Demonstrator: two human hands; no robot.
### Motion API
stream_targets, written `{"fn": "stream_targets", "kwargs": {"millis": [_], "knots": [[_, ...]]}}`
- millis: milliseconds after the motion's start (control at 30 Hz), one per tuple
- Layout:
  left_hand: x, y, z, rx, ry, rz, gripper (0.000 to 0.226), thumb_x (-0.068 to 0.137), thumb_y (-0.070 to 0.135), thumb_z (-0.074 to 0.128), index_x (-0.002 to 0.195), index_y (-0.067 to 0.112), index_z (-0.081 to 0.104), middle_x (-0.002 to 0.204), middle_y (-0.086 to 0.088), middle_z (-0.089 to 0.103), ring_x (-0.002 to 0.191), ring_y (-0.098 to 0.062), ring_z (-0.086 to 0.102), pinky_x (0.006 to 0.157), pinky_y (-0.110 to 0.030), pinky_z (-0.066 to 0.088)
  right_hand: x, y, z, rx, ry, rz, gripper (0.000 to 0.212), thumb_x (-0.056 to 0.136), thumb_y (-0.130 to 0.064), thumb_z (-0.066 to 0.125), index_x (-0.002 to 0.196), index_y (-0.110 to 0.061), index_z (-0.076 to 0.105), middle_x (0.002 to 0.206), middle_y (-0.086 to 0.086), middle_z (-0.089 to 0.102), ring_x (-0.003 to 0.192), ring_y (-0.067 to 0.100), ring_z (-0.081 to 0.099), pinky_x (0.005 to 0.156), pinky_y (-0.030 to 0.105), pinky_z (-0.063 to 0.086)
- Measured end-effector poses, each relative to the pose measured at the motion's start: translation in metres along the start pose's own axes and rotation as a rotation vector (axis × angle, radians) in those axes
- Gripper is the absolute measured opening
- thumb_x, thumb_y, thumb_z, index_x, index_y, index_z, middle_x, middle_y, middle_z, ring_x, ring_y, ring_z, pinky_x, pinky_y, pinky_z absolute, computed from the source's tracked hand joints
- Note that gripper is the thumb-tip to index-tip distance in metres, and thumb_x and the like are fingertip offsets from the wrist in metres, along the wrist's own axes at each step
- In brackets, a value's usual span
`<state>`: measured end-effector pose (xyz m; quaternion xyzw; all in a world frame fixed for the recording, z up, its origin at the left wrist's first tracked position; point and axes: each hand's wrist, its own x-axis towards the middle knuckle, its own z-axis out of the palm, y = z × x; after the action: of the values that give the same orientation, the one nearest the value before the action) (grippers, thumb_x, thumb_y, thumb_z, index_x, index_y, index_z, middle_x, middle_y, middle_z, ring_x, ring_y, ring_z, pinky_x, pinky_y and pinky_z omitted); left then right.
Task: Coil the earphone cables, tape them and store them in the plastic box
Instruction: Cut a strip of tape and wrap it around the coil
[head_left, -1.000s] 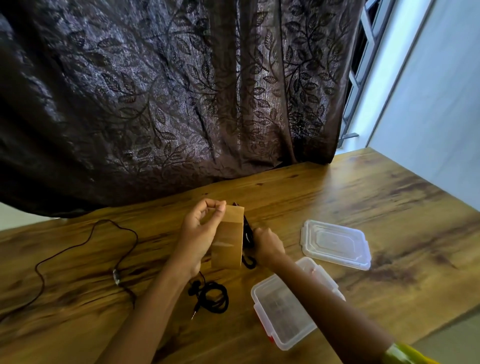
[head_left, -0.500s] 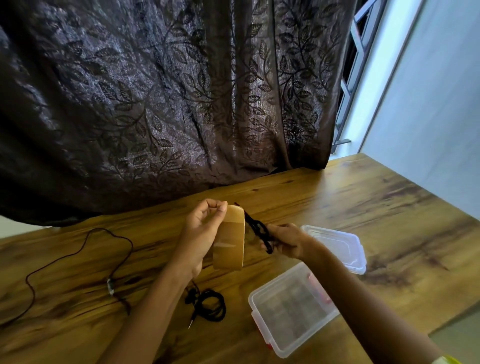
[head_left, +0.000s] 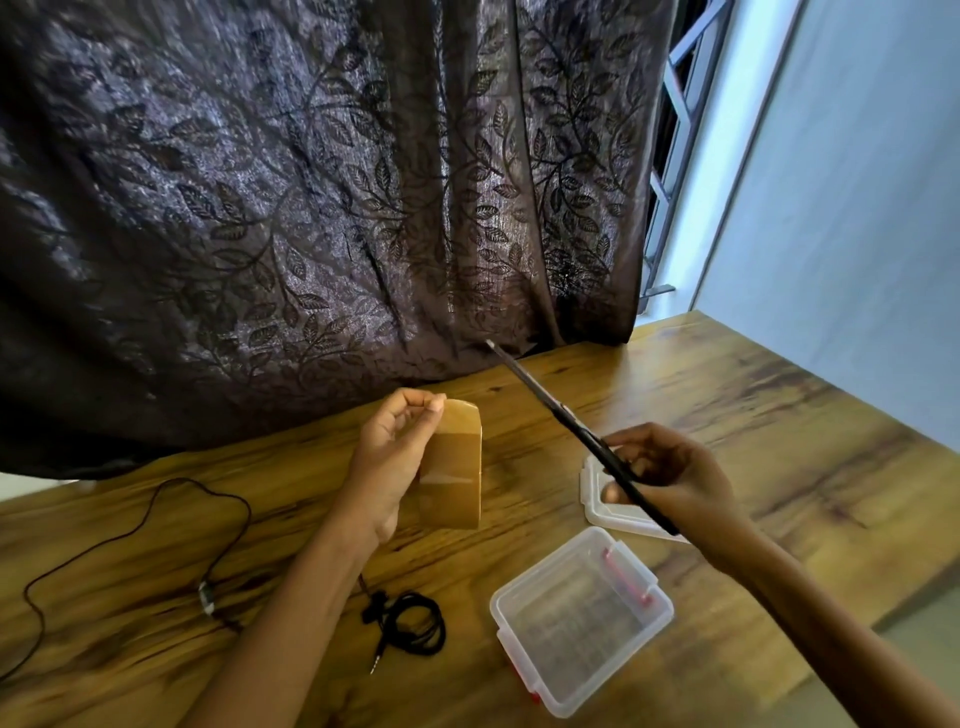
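Two bare forearms, no sleeves in view

The left hand (head_left: 395, 457) and right hand (head_left: 675, 475) wear no gloves, rings, or watch; both forearms enter bare from the near edge, and any clothing stays out of frame.

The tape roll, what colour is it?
The tape roll is brown, shiny in places. The head view, the only one, shows it in the left hand.

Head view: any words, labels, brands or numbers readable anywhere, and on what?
None can be read.
Tape roll: plain brown, no print visible.
Scissors: dark, blurred, no marking legible.
Box and lid: clear plastic, no label seen.
Coiled earphones and loose cable's remote: too small to tell.
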<state>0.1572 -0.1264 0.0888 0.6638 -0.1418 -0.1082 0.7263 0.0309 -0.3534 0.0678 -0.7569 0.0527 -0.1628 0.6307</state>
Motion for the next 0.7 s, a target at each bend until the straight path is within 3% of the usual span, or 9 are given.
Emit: {"fn": "stream_targets", "kwargs": {"millis": [133, 233, 300, 533, 700], "knots": [[0.003, 0.005, 0.0, -0.016, -0.012, 0.015, 0.01, 0.089, 0.025, 0.055, 0.08, 0.023, 0.06, 0.106, -0.008, 0.065, 0.091, -0.014, 0.054, 0.07, -0.026, 0.045, -0.009, 0.002, -0.007, -0.181, -0.071, -0.083, 0.055, 0.047, -0.036, 0.091, 0.091, -0.019, 0.064, 0.073, 0.005, 0.062, 0.063, 0.013, 0.056, 0.06, 0.021, 0.045], [0.006, 0.008, -0.002, -0.018, -0.002, 0.012, 0.009, 0.087, 0.027, 0.056, 0.079, 0.025, 0.059, 0.1, -0.003, 0.065, 0.087, -0.012, 0.053, 0.068, -0.028, 0.044, -0.012, 0.0, -0.012, -0.32, -0.085, -0.127, 0.053, 0.046, -0.049, 0.087, 0.086, -0.027, 0.06, 0.075, 0.007, 0.058, 0.06, 0.013, 0.049, 0.057, 0.021, 0.04], [0.007, 0.01, -0.003, -0.018, -0.001, 0.008, 0.011, 0.087, 0.027, 0.057, 0.077, 0.027, 0.059, 0.099, -0.001, 0.065, 0.086, -0.012, 0.053, 0.066, -0.03, 0.044, -0.013, -0.003, -0.015, -0.35, -0.105, -0.152, 0.05, 0.047, -0.049, 0.086, 0.085, -0.029, 0.059, 0.077, 0.002, 0.058, 0.061, 0.006, 0.048, 0.058, 0.016, 0.039], [0.005, 0.018, -0.001, -0.015, -0.073, 0.011, 0.02, 0.088, 0.025, 0.057, 0.07, 0.03, 0.064, 0.1, -0.002, 0.063, 0.086, -0.011, 0.053, 0.065, -0.026, 0.041, -0.008, -0.016, -0.02, -0.51, -0.153, -0.218, 0.055, 0.05, -0.045, 0.088, 0.091, -0.023, 0.059, 0.085, -0.009, 0.059, 0.073, 0.009, 0.052, 0.062, 0.011, 0.04], [0.002, 0.017, 0.001, -0.007, -0.139, -0.003, 0.013, 0.087, 0.024, 0.058, 0.075, 0.026, 0.064, 0.099, -0.002, 0.065, 0.083, -0.008, 0.055, 0.065, -0.021, 0.043, 0.001, -0.025, -0.016, -0.557, -0.182, -0.247, 0.057, 0.051, -0.046, 0.086, 0.094, -0.02, 0.059, 0.085, -0.006, 0.06, 0.073, 0.01, 0.052, 0.064, 0.016, 0.042]]}}
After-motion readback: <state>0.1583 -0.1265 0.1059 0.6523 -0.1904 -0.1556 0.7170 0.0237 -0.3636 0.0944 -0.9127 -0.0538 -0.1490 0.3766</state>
